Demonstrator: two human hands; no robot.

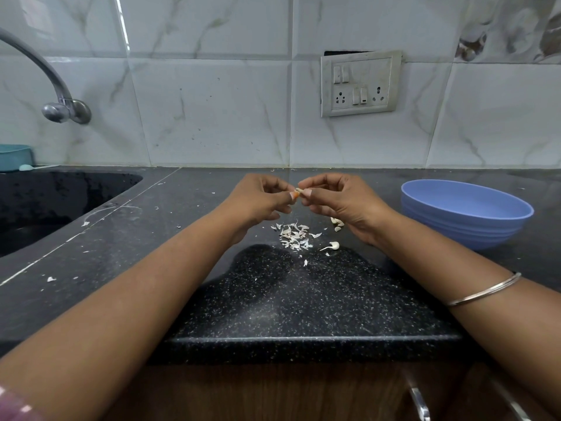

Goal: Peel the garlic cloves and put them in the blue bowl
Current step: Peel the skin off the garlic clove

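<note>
Black counter (303, 299): garlic clove (299, 190) in both hands' grip.

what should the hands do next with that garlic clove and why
Probably keep stripping skin: both the left hand and right hand pinch the small pale garlic clove above the pile of white papery peels. Once bare, it should go right into the light blue plastic bowl.
</note>
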